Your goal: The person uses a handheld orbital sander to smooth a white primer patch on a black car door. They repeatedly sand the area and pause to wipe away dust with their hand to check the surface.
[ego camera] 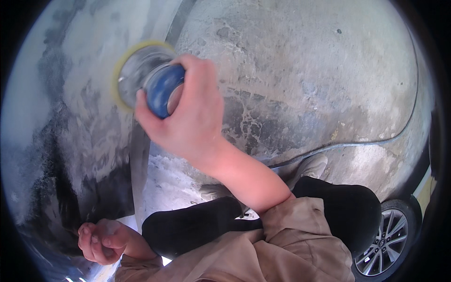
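My right hand grips a round hand sander by its blue domed top. Its grey disc has a yellow rim and is blurred. The sander lies over the edge of a dark car body panel, which is coated with whitish dust and grey patches. Low on the left, my left hand has its fingers curled loosely inward beside the panel's dark lower part. Nothing shows in it, and white dust marks its skin.
Stained, cracked concrete floor spreads beyond the panel. A dark cable or hose curves across it near my shoe. A car wheel with a spoked alloy rim stands at the lower right. White dust covers the floor below the panel.
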Available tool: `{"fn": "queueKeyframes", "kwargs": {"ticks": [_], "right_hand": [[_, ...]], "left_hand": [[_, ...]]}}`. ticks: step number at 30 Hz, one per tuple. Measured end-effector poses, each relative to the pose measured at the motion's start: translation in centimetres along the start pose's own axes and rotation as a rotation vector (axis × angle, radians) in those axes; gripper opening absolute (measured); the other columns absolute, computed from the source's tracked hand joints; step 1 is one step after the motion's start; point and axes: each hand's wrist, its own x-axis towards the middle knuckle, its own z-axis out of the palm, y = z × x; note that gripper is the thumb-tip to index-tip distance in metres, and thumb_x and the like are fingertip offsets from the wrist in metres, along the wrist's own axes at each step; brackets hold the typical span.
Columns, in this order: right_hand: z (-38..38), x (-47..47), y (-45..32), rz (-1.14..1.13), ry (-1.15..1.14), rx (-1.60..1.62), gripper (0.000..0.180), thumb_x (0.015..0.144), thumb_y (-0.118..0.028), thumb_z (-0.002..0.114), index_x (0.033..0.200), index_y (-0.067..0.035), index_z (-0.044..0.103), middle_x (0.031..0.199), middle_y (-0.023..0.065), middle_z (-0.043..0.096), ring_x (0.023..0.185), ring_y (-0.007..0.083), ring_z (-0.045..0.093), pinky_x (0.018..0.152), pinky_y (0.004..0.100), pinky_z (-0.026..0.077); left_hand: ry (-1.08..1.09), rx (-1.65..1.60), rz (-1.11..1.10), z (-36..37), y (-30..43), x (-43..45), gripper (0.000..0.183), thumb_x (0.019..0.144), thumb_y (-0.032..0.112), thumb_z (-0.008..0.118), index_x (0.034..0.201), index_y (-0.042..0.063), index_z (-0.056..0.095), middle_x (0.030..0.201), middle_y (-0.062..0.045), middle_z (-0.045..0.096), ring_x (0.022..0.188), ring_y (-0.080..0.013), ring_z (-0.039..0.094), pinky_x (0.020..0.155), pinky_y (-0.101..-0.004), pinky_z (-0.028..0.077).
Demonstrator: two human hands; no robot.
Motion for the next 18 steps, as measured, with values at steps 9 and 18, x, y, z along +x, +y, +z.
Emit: {"fn": "queueKeyframes", "kwargs": {"ticks": [9,18], "right_hand": [[-0.3,-1.0,-1.2,0.195,-0.013,-0.032,0.061,0.071,-0.018,0.087,0.119,0.0,0.055,0.096,0.0154,0.055,0.072,0.0306,0.059,0.064,0.0401,0.05],[-0.5,-0.6,-1.3,0.171,0.039,-0.075,0.063,0.071,-0.018,0.088,0.122,0.0,0.053,0.099,0.0158,0.056,0.078,0.0321,0.061,0.068,0.0406,0.051]], "left_hand": [[-0.038,-0.004,-0.023,-0.7,0.0,0.0,0.021,0.101,0.01,0.047,0.115,-0.003,0.057,0.107,-0.023,0.063,0.091,-0.0306,0.066,0.074,-0.0391,0.061],[-0.011,-0.053,-0.051,-0.7,0.0,-0.1,0.022,0.102,0.013,0.047,0.116,-0.001,0.057,0.109,-0.023,0.063,0.091,-0.0297,0.065,0.071,-0.0377,0.059]]}}
